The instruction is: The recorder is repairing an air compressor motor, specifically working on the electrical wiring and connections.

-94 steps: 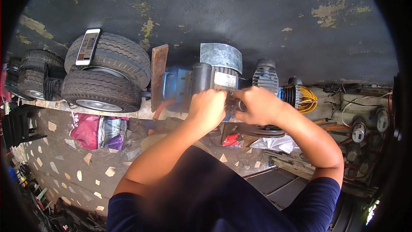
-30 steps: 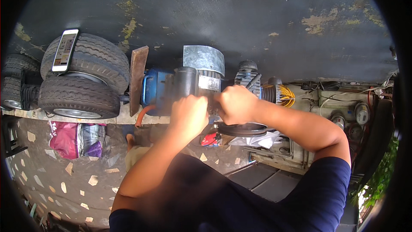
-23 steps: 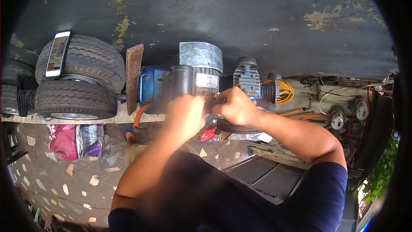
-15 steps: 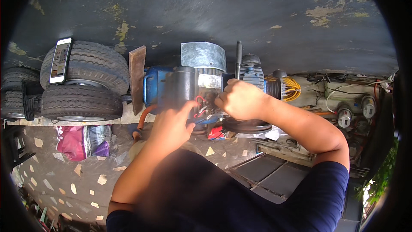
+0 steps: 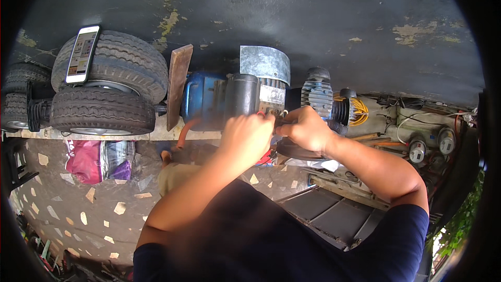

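My left hand (image 5: 245, 138) is closed at the exposed wiring area of the electric motor (image 5: 272, 94), where a bit of red wire shows; what its fingers hold is hidden. My right hand (image 5: 305, 130) is also closed, just right of it at the same spot, pinching something too small to make out. A dark cylinder (image 5: 240, 96) sits on the motor's left side beside a blue metal housing (image 5: 201, 96), and a curved silver cover (image 5: 264, 61) rises behind. A finned compressor head (image 5: 315, 94) stands to the right.
Tires (image 5: 99, 112) with a phone (image 5: 82, 55) on top sit left beside a brown plank (image 5: 179, 86). A yellow coiled hose (image 5: 359, 111), meters (image 5: 417, 150) and cables lie right. Coloured bags (image 5: 86, 161) rest on the terrazzo floor (image 5: 83, 214) below. A dark painted wall (image 5: 250, 10) stands behind.
The dark rod-like tool that stood upright by my right hand half a second ago no longer shows. My left hand has moved up and right to meet my right hand at the wiring.
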Demonstrator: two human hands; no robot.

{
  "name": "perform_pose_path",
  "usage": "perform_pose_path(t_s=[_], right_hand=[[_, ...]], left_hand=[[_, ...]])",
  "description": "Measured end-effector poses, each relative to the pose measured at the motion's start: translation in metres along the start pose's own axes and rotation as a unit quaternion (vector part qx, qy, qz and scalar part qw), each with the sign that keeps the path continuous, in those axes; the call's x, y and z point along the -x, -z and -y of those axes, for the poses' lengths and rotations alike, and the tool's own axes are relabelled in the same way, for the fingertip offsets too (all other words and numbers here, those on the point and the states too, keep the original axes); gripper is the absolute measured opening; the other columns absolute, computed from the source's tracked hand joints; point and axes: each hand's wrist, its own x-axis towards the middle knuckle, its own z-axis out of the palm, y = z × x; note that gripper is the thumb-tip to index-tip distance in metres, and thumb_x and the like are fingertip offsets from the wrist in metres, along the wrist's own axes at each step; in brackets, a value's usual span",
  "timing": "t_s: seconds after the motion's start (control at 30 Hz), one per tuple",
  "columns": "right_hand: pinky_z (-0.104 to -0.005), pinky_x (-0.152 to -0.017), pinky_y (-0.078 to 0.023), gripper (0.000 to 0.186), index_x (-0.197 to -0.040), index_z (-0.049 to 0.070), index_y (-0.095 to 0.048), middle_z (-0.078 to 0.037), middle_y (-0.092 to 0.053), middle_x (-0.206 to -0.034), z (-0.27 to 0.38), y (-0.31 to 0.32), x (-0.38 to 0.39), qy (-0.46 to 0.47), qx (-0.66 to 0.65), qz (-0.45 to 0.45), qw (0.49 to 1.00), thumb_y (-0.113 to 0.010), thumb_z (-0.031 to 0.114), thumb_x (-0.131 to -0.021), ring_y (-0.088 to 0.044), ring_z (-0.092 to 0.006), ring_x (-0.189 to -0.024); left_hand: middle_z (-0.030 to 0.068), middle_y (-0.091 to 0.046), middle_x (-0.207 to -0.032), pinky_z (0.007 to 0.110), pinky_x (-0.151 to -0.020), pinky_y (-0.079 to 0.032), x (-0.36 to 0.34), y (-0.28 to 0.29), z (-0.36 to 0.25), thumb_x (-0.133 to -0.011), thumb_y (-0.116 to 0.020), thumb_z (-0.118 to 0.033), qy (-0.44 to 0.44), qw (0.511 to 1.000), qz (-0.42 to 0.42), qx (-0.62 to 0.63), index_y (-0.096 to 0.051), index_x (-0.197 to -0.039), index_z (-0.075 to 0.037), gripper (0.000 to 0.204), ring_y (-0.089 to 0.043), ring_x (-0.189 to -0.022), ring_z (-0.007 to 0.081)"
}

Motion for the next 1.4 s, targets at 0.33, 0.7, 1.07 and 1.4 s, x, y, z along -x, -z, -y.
perform_pose_path(t_s=[0.33,0.7,1.07,1.4], right_hand=[[-0.0510,-0.074,-0.062,0.016,-0.078,0.000,-0.073,-0.025,-0.073,-0.075,0.012,0.018,-0.016,0.253,0.420,0.082,0.868,-0.070,0.015,-0.072,-0.076,-0.0444,-0.076],[-0.0493,-0.073,-0.057,0.040,-0.090,-0.008,-0.078,-0.031,-0.069,-0.075,-0.001,0.013,-0.015,0.130,0.198,0.035,0.971,-0.076,0.031,-0.084,-0.072,-0.0414,-0.068],[-0.0506,-0.075,-0.058,0.024,-0.093,0.000,-0.073,-0.024,-0.072,-0.075,-0.050,0.033,0.031,0.263,0.280,-0.044,0.922,-0.077,0.022,-0.085,-0.072,-0.0455,-0.077],[-0.0492,-0.075,-0.059,0.026,-0.096,-0.003,-0.070,-0.025,-0.073,-0.080,-0.082,0.015,0.036,0.280,0.174,-0.100,0.939,-0.077,0.020,-0.087,-0.074,-0.0455,-0.081]], left_hand=[[0.0172,-0.075,-0.077,0.052,-0.069,-0.060,-0.016,-0.009,0.001,-0.087,-0.074,-0.021,0.012,0.999,0.030,-0.037,-0.075,-0.086,-0.006,0.016,-0.076,-0.072,0.0384],[0.0158,-0.076,-0.078,0.051,-0.071,-0.061,-0.017,-0.004,-0.008,-0.086,-0.080,-0.029,0.051,0.997,-0.002,-0.050,-0.077,-0.102,-0.010,0.025,-0.077,-0.077,0.0383],[0.0103,-0.074,-0.071,0.047,-0.065,-0.059,0.019,-0.023,-0.012,-0.091,-0.081,-0.028,-0.031,0.994,-0.090,-0.049,-0.079,-0.093,-0.015,0.013,-0.075,-0.068,0.0341],[0.0133,-0.074,-0.072,0.049,-0.065,-0.059,0.008,-0.042,-0.025,-0.090,-0.079,-0.024,0.005,0.987,-0.088,-0.136,-0.077,-0.095,-0.010,0.015,-0.075,-0.068,0.0351]])
